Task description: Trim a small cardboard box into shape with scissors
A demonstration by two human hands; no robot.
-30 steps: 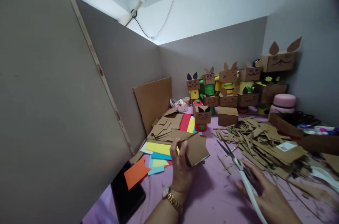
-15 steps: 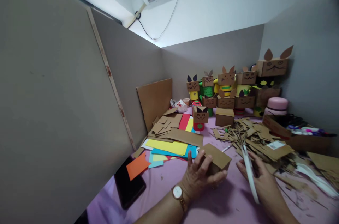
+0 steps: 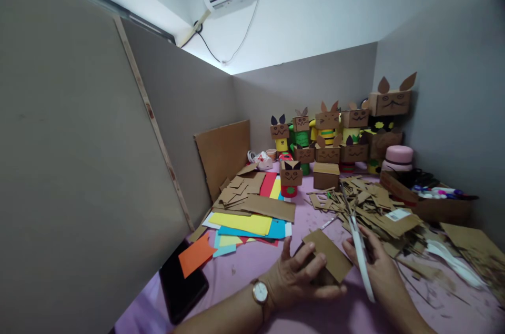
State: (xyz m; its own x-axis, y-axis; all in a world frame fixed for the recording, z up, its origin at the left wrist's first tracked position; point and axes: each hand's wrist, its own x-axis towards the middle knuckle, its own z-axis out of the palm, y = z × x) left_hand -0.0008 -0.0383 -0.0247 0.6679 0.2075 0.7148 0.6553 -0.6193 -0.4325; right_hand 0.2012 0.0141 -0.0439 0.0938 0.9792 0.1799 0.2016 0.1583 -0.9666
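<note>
My left hand (image 3: pixel 302 277), with a watch (image 3: pixel 260 292) at the wrist, is spread over a small brown cardboard box (image 3: pixel 329 255). Its fingers curl along the near side and the thumb side, gripping the box low over the purple cloth. In my right hand (image 3: pixel 374 260) is a pair of white-handled scissors (image 3: pixel 360 252), blades pointing up and away over the cardboard scraps. The scissors are close to the right of the box without touching it, as far as I can see. The box's underside is hidden.
Cardboard scraps (image 3: pixel 379 205) heap on the right, beside an open box of pens (image 3: pixel 434 202). Coloured paper (image 3: pixel 244 223) lies left, near a black phone (image 3: pixel 183 286) under an orange sheet. Cardboard animal figures (image 3: pixel 327 134) stand behind, beside a closed carton (image 3: pixel 326 175).
The box has tilted and turned under my left hand, its top panel now facing me more, and it sits lower in view. My whole view has shifted slightly; the scissors stay in my right hand.
</note>
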